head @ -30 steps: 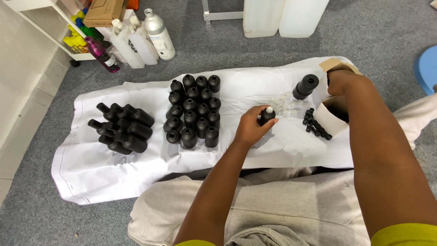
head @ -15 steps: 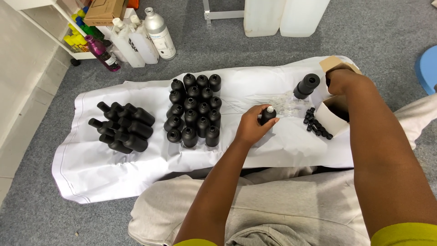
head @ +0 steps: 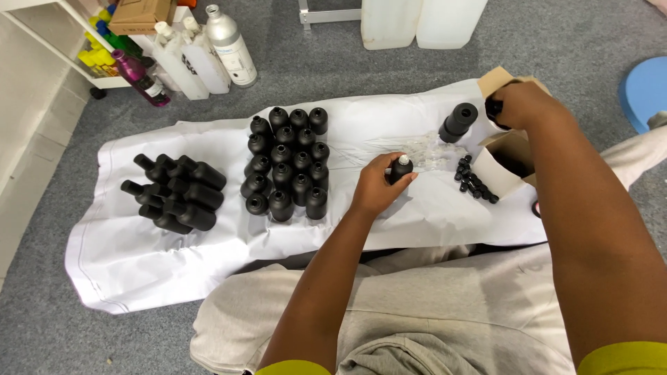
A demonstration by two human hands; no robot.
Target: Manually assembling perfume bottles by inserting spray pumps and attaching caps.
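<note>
Grey cloth: soft trousers over the person's knees, nearest the camera.
Left hand (head: 375,189): curled round a small matte black bottle (head: 399,169) with a pale neck, upright on the white sheet (head: 417,215).
Upright bottles (head: 287,164): matte black, round-shouldered, packed in rows.
Lying bottles (head: 174,193): heaped further left.
Right hand (head: 521,104): closed on something dark at the cardboard box (head: 511,163); loose black caps (head: 474,182) beside it.
Floor: grey carpet; white jugs (head: 420,21) beyond.
</note>
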